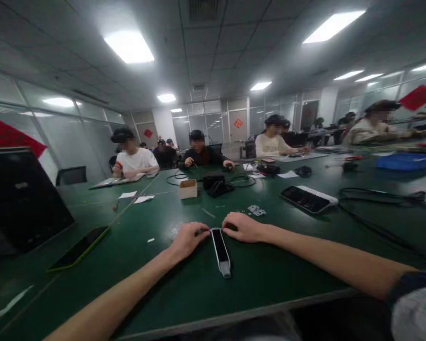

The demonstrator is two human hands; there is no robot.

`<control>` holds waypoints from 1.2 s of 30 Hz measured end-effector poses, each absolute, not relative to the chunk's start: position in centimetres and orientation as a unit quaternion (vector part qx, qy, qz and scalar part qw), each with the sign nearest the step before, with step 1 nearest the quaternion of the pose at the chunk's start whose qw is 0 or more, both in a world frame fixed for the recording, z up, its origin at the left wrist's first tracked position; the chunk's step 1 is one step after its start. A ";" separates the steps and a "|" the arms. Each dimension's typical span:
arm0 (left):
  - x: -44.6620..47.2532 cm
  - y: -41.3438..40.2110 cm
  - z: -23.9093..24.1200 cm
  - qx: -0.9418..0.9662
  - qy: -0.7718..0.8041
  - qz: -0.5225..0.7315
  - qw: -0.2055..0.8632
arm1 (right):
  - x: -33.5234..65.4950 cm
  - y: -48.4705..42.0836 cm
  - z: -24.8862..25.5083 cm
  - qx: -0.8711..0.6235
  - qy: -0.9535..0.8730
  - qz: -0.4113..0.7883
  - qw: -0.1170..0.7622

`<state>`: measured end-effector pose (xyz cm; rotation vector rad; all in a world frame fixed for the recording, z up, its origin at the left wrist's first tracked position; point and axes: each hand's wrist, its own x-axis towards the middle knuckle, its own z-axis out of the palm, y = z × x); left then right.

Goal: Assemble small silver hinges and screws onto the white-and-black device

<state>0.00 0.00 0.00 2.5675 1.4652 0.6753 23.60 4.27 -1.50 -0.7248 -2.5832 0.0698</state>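
A slim black and silver device [221,251] lies lengthwise on the green table [277,265], pointing away from me. My left hand [188,238] rests at its far left end with the fingers curled against it. At the far right end sits my right hand [244,227], fingers bent down and closed on the device's top edge. Both hands pinch the same far end; what lies under the fingertips is hidden.
A phone [79,249] with a green edge lies at the left, a dark screen [19,199] behind it. A black and white device [308,198], small metal parts [256,210], a cardboard box [188,188] and cables [376,208] lie beyond. Several people sit at the far side.
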 end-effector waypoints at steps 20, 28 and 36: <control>-0.4 -0.4 -0.1 0.835 0.490 0.243 -0.060 | 29.4 10.8 -1.0 -0.445 -0.883 -0.070 0.129; 0.1 -1.2 0.3 0.861 0.478 0.173 -0.036 | 27.8 9.1 -0.4 -0.444 -0.875 -0.107 0.162; -0.2 -1.0 -0.1 0.844 0.516 0.149 -0.005 | 24.2 4.5 -0.4 -0.344 -0.908 0.011 0.239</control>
